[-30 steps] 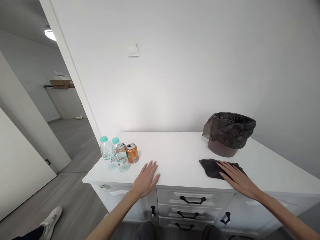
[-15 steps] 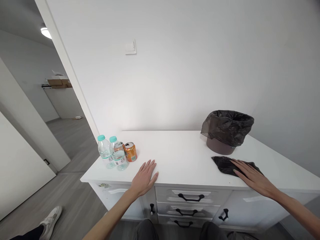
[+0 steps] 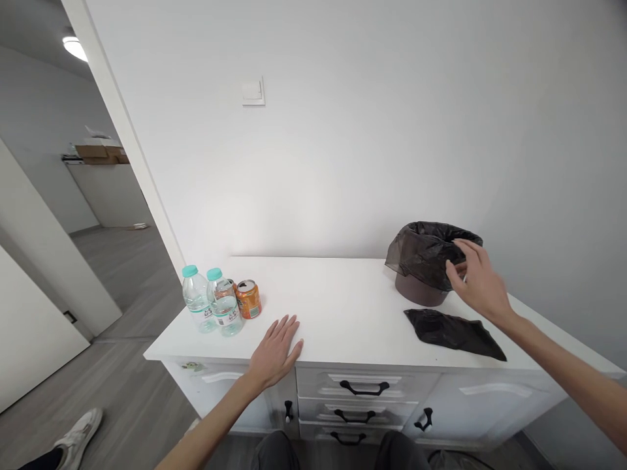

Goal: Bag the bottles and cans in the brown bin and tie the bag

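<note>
My left hand [image 3: 275, 351] lies flat on the white cabinet top [image 3: 333, 307], fingers spread, near its front edge. At the right, my right hand [image 3: 477, 279] is raised beside the brown trash can [image 3: 421, 291], thumb and fingers curved apart at the rim of its black liner [image 3: 426, 251]. Whether the fingertips touch the liner I cannot tell. A folded black plastic bag [image 3: 453, 334] lies on the top below that hand. Left of my left hand stand two clear bottles with teal caps, the nearer bottle [image 3: 225, 307] partly covering an orange can behind it. Another orange can [image 3: 249, 300] stands beside them.
White drawers with black handles [image 3: 365, 388] sit under the cabinet top. A wall with a light switch [image 3: 253, 91] rises behind. At the left, a doorway leads to another room, and a person's shoe [image 3: 81, 434] shows on the grey floor.
My right hand has lifted off the folded black bag and moved up to the lined trash can. My left hand stays flat on the cabinet top. The view has shifted slightly.
</note>
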Motion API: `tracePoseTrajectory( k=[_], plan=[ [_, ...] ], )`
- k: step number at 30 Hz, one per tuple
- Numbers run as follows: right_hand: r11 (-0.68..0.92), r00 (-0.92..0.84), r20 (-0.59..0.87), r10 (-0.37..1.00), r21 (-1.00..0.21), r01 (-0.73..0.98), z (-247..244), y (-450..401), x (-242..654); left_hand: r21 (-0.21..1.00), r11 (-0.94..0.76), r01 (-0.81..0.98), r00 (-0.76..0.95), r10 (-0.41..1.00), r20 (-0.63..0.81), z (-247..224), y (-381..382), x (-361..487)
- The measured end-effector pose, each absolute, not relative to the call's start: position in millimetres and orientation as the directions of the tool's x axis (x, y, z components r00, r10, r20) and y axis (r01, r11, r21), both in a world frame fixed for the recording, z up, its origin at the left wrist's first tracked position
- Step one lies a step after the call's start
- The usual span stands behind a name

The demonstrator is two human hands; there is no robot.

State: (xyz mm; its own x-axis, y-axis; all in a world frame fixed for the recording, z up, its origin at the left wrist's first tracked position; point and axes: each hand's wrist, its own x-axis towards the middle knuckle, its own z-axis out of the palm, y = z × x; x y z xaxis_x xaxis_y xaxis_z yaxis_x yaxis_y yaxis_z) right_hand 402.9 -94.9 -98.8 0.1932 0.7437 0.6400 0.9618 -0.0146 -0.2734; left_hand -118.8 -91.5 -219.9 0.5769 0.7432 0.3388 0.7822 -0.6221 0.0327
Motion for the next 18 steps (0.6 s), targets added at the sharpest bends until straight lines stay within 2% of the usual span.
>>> tracePoseTrajectory(
  k=[3,8,11,15,18],
  plan=[
    [-0.095,0.221,0.549,0.806,-0.248,0.964,-71.7,-63.9,401.6,0.033,-0.621,0.783,0.573,0.741,0.349,-219.7,-92.9,-119.5],
    [-0.21,0.265,0.393,0.881,-0.177,0.961,-57.0,-26.3,400.1,0.034,-0.616,0.787,0.563,0.74,0.369,-221.7,-94.0,-120.2],
    [-0.235,0.31,0.347,0.885,-0.24,0.942,-50.3,-21.8,392.2,0.038,-0.618,0.785,0.562,0.737,0.375,-221.6,-94.8,-120.8],
    [-0.251,0.367,0.248,0.897,-0.398,0.882,-41.1,-30.7,374.6,0.04,-0.625,0.78,0.565,0.73,0.384,-222.1,-95.5,-121.7],
    [-0.197,0.335,0.214,0.918,-0.488,0.851,-38.0,-40.4,355.7,0.036,-0.622,0.782,0.564,0.732,0.382,-223.6,-95.5,-122.3]
  ],
)
